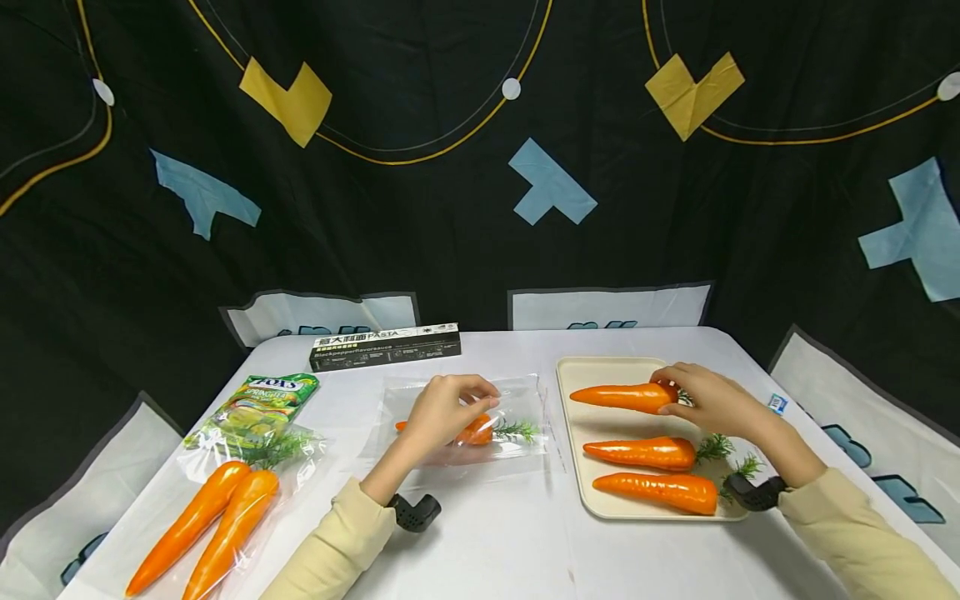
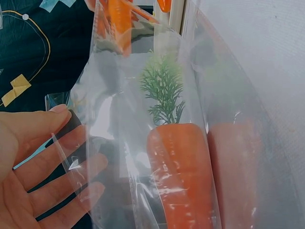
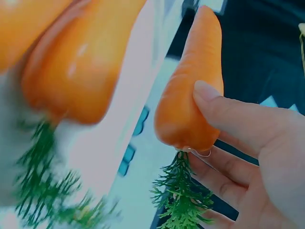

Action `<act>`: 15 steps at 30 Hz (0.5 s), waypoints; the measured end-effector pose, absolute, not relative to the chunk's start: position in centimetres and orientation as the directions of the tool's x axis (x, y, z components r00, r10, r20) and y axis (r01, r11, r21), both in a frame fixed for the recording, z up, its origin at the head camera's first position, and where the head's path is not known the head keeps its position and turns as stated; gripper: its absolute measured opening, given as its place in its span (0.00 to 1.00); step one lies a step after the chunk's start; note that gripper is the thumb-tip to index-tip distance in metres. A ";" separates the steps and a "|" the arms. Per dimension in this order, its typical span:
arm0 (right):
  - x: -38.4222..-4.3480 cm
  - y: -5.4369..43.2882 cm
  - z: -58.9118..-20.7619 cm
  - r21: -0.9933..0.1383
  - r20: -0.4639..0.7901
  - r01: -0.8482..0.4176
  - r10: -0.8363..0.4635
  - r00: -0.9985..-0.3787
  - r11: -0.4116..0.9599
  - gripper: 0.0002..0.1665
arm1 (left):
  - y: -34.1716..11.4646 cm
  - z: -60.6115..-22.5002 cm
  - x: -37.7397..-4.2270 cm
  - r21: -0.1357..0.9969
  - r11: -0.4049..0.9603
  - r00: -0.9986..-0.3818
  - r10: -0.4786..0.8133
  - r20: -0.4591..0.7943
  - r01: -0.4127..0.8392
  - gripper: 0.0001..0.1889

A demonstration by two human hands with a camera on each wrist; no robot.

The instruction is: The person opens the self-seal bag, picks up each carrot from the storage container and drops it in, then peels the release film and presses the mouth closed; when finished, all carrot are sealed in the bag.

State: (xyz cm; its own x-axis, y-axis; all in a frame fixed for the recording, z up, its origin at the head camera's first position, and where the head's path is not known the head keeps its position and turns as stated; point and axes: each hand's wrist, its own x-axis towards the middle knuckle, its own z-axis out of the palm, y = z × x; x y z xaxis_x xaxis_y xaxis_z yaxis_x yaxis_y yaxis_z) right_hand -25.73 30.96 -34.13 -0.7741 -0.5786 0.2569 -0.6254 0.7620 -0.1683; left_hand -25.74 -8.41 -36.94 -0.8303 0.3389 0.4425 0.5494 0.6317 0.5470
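Observation:
My left hand is over a clear plastic bag at the middle of the table. In the left wrist view its thumb and forefinger pinch the edge of the plastic. Inside that bag lies an orange carrot with a feathery green top. My right hand grips another carrot near its leafy end, over the far part of a cream tray. The right wrist view shows the thumb pressed on this carrot. Two more carrots, a middle one and a near one, lie on the tray.
At the left, two carrots lie in a clear bag. Beyond them is a green Fox's candy packet. A black pasta box stands at the table's back edge, before a dark curtain.

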 end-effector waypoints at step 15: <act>-24.9 23.9 -35.1 -0.206 0.213 -0.662 -0.627 -0.750 0.721 0.20 | -8.4 -36.9 -25.8 0.552 0.625 -0.829 0.341 0.443 0.552 0.04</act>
